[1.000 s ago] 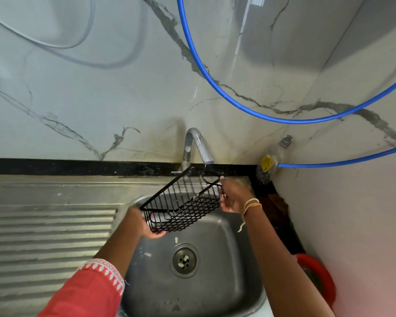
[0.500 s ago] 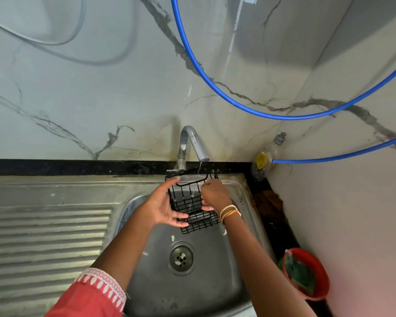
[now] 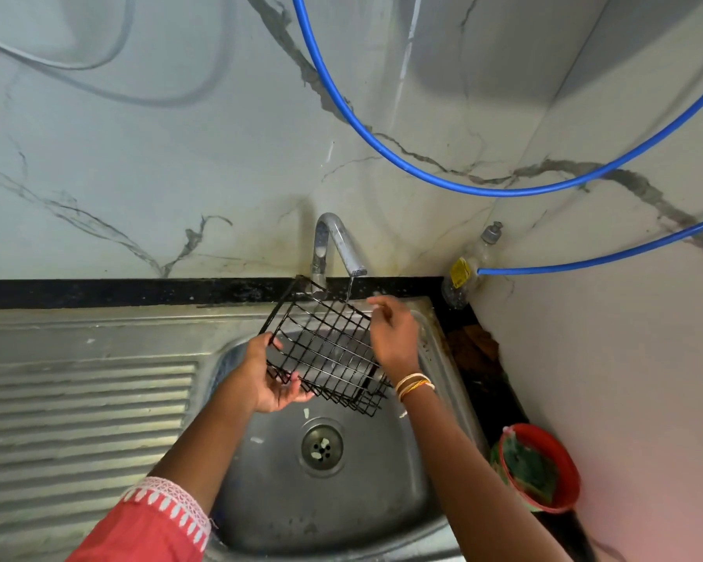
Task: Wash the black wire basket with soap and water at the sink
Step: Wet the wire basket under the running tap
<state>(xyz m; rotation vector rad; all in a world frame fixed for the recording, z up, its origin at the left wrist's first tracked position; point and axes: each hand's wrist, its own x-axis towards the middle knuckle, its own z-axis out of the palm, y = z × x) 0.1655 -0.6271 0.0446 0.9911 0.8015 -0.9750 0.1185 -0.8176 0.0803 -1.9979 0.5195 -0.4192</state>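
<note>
The black wire basket [image 3: 321, 346] is tilted over the steel sink basin [image 3: 268, 480], right under the chrome tap [image 3: 341, 245]. A thin stream of water [image 3: 349, 288] falls from the spout onto the basket's upper part. My left hand [image 3: 266, 379] grips the basket's lower left edge, fingers curled round the wires. At the basket's right side is my right hand [image 3: 394, 334], fingers loosely curled and touching the wires near the stream. A clear soap bottle [image 3: 467, 269] with a yellow label stands in the back right corner.
A ribbed steel draining board [image 3: 78, 419] lies left of the basin. The drain [image 3: 322, 446] sits mid-basin. A red tub [image 3: 540, 468] holding a green scrubber stands on the black counter at right. Blue hoses [image 3: 483, 190] cross the marble wall.
The basket has turned from held upright between both hands to tilted with its open grid facing me. My left hand moved down to its lower edge; my right hand slid to its right side.
</note>
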